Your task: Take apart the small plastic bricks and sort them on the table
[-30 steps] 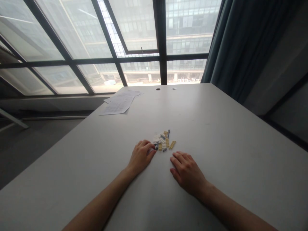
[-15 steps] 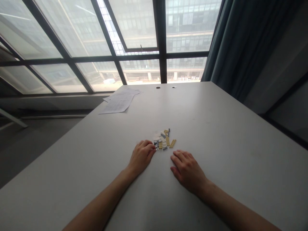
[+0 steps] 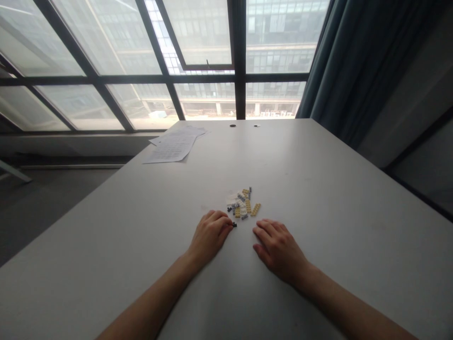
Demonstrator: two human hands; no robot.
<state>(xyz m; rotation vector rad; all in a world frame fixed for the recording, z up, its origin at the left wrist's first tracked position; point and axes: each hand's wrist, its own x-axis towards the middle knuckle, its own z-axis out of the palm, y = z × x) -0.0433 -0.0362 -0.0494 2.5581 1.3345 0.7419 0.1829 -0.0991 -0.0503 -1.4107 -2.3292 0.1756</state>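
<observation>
A small pile of toy bricks (image 3: 243,204), tan, white, grey and dark, lies in the middle of the white table (image 3: 318,189). My left hand (image 3: 210,235) rests just below the pile with its fingers curled, pinching a small dark brick (image 3: 234,224) at the fingertips. My right hand (image 3: 279,249) lies flat on the table to the right, palm down and fingers stretched out, holding nothing, a little short of the pile.
Printed paper sheets (image 3: 173,145) lie at the table's far left. Two small round holes (image 3: 232,126) sit near the far edge. Large windows fill the back, and a dark curtain (image 3: 354,71) hangs at the right.
My left hand has drawn back a little from the pile toward me, bringing a small dark brick with it. My right hand stays flat in about the same place.
</observation>
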